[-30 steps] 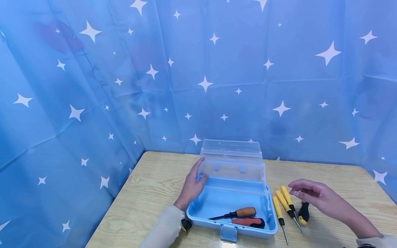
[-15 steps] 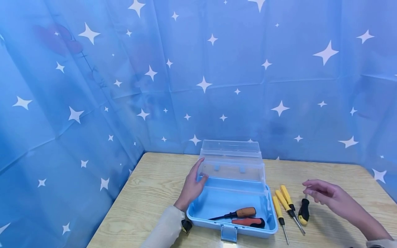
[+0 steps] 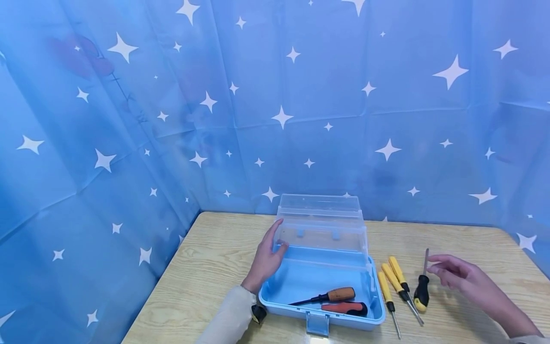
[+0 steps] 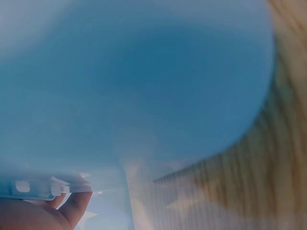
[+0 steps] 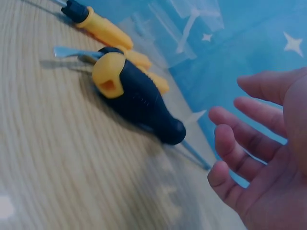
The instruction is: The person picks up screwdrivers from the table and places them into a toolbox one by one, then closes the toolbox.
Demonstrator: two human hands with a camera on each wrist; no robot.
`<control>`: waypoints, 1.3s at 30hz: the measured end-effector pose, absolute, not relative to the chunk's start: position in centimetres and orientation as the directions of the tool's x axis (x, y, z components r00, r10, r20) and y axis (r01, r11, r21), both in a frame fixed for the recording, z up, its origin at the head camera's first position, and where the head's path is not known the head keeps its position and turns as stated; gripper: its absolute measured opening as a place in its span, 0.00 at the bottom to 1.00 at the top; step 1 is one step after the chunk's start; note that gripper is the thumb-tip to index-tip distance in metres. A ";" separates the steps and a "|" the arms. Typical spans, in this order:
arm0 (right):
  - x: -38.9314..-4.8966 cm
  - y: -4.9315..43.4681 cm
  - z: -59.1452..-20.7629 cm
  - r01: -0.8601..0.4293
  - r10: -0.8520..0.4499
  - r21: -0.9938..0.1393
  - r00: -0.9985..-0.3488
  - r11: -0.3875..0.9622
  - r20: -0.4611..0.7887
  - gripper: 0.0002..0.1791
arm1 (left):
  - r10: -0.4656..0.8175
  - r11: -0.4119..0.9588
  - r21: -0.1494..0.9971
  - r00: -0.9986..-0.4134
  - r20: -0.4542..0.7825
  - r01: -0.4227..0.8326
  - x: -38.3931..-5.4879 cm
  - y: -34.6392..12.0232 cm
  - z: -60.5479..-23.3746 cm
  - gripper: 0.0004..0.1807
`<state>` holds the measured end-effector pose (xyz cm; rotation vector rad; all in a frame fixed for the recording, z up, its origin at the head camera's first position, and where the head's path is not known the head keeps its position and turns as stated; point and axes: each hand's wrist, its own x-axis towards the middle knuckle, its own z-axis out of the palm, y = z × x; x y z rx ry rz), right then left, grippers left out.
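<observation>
A light-blue toolbox (image 3: 309, 282) stands with its clear lid (image 3: 320, 229) raised. An orange-brown-handled screwdriver (image 3: 341, 294) and a red-and-black-handled tool (image 3: 343, 308) lie inside. At the box's left rear, my left hand (image 3: 265, 262) holds its side by the lid, thumb in front; the left wrist view shows mostly blue box wall (image 4: 168, 86), a few fingers (image 4: 76, 208) at the rim. My right hand (image 3: 461, 277), holding nothing, hovers with loosely bent fingers right of a black-and-yellow screwdriver (image 3: 422, 291), which lies with its shaft pointing to the back.
Several yellow-handled screwdrivers (image 3: 385, 289) lie between the toolbox and the black-and-yellow one, tips toward the front. The wooden table (image 3: 193, 267) ends at a blue star-patterned curtain (image 3: 326, 95) behind and at the left.
My right hand has moved to the right, away from the yellow screwdrivers, uncovering the black-and-yellow screwdriver and its shaft. My left hand has stayed put.
</observation>
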<state>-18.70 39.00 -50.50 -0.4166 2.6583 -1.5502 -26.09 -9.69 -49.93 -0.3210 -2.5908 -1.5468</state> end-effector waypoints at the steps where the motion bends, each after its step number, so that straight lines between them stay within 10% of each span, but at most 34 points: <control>1: -18.7 39.1 -50.7 -0.222 -0.250 -0.861 -0.962 0.458 0.115 0.19 | 0.126 0.460 0.856 -0.972 0.199 0.236 -26.1 -9.7 -49.9 0.34; 39: -19.7 36.3 -52.7 0.030 -0.046 -0.717 -0.995 0.697 -0.086 0.44 | 0.125 0.450 0.863 -0.973 0.193 0.229 -26.1 -9.7 -50.0 0.33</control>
